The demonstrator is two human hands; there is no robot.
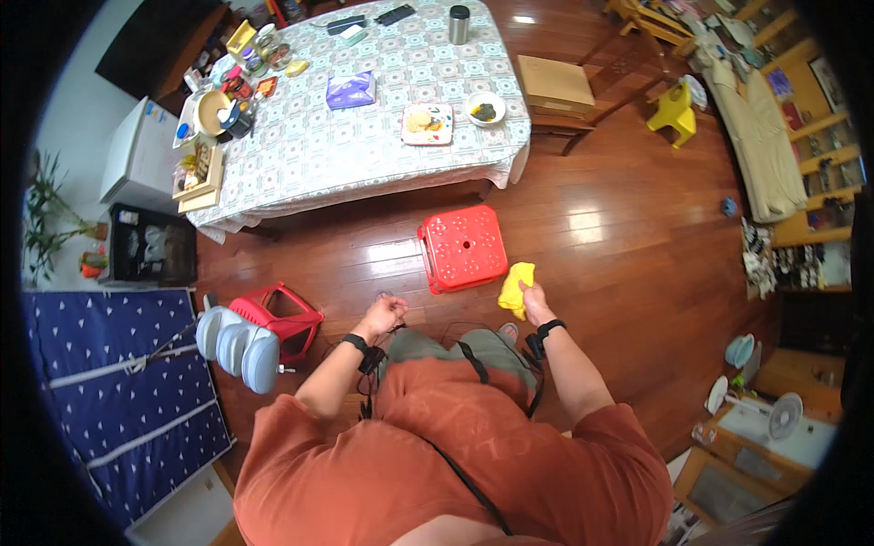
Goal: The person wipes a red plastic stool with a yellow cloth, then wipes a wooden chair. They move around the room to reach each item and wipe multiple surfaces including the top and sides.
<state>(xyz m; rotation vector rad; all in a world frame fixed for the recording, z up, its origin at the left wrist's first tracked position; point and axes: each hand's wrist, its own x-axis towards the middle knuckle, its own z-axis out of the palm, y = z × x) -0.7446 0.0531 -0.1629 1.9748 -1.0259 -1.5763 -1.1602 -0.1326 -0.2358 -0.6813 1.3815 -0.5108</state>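
Note:
My right hand [535,303] is closed round a crumpled yellow cloth [516,288], which hangs just to the right of a red plastic stool [465,247]. The stool stands upright on the floor in front of me, its square top facing up, and the cloth is apart from it. My left hand [386,313] hovers in front of my left thigh, left of the stool and not touching it. Its fingers are loosely bent and I see nothing in them. Both wrists wear black straps with small dark devices.
Ahead is a table with a patterned cloth [300,150], bearing a plate [427,125], a bowl [485,109], a steel flask [459,25] and jars. A red chair-like seat [282,320] and grey-blue cushioned object [238,350] stand left. A wooden chair [583,100] is beyond right.

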